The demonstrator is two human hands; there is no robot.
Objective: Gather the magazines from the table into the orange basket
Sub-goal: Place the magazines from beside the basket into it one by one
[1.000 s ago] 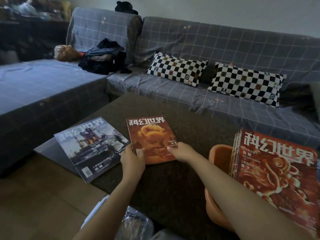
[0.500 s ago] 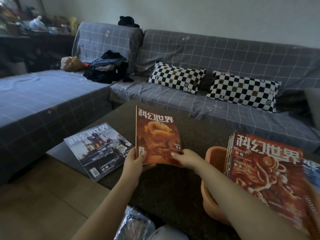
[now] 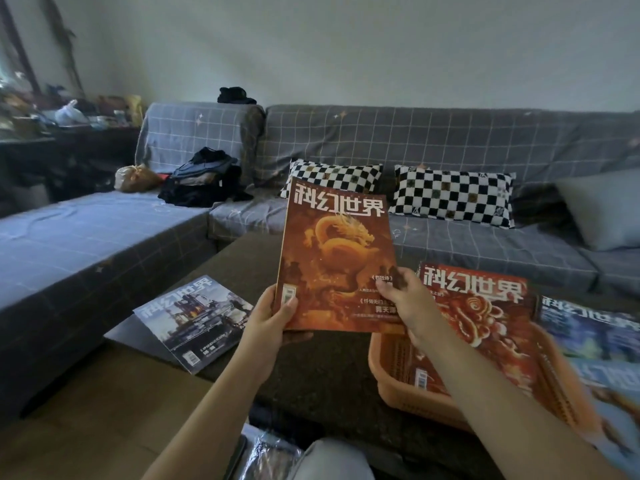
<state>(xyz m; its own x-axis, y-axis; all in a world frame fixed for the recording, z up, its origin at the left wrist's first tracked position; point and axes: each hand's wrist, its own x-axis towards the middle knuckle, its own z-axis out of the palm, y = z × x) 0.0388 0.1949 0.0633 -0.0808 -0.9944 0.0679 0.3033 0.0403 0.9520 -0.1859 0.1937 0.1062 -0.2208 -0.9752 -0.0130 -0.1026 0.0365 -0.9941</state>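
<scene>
Two bare forearms, no sleeves, left hand [image 3: 273,317], right hand [image 3: 407,303], no rings or watch visible

Both hands hold up an orange dragon magazine [image 3: 337,258] over the counter [image 3: 329,368]. The left hand [image 3: 277,318] grips its bottom left corner. The right hand [image 3: 403,299] pinches its bottom right. An orange basket [image 3: 398,386] holds a red magazine [image 3: 485,317]. A grey magazine [image 3: 194,317] lies on the counter's left corner.

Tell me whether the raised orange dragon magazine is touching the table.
Apart. The head view shows the dragon magazine held upright by the left hand and right hand, its bottom edge clear of the table.
</scene>
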